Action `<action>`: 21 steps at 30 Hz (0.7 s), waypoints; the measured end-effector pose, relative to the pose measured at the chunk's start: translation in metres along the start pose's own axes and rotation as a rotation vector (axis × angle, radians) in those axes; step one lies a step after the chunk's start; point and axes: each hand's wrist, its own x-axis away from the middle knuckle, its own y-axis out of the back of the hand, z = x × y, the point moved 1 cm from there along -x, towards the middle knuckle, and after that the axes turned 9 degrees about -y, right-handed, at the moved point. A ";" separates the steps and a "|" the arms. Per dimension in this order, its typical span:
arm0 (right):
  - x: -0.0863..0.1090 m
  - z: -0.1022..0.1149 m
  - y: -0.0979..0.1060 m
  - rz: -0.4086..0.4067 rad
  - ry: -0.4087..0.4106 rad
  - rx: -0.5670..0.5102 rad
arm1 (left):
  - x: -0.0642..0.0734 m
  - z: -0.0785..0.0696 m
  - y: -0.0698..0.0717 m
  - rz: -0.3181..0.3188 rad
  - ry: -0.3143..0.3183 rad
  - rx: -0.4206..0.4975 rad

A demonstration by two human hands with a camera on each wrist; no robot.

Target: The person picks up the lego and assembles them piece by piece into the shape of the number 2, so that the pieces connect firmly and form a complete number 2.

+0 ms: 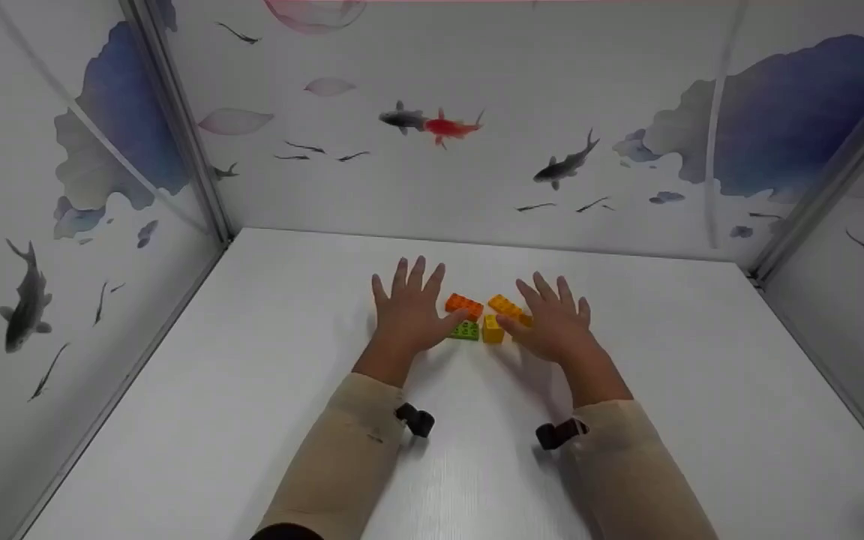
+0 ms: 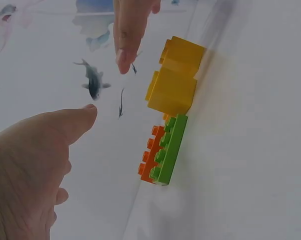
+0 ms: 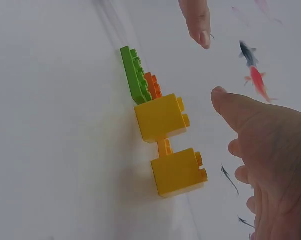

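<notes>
Both hands hover over a small group of toy building bricks, fingers spread and holding nothing. My left hand [image 1: 409,315] is beside an orange brick [image 1: 463,304] and a green brick [image 1: 466,331], its thumb overlapping them in the head view. On the other side, my right hand [image 1: 556,324] partly covers a yellow-orange brick [image 1: 504,304]; its thumb tip is over a tall yellow brick [image 1: 493,331]. A second tall yellow brick [image 3: 179,173] shows fully in the right wrist view but is mostly hidden by the right hand in the head view. Studs on the bricks face up.
The bricks stand on a white table [image 1: 267,315], toward its far side. Behind it rises a white panel [image 1: 477,195] printed with fish, and side panels meet it at metal posts [image 1: 181,112]. Each sleeve carries a small black device [image 1: 417,421] at the wrist.
</notes>
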 end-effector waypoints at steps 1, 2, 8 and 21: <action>0.000 0.001 -0.001 0.000 0.005 -0.011 | 0.000 -0.001 0.000 0.004 0.000 0.005; 0.000 0.003 -0.002 -0.002 0.011 -0.019 | 0.001 -0.002 -0.001 0.008 0.000 0.012; -0.003 0.007 -0.007 -0.021 0.068 -0.061 | 0.001 0.000 -0.005 0.020 -0.006 0.044; -0.010 0.002 -0.018 0.056 0.117 -0.194 | -0.002 0.007 -0.021 0.132 -0.060 0.338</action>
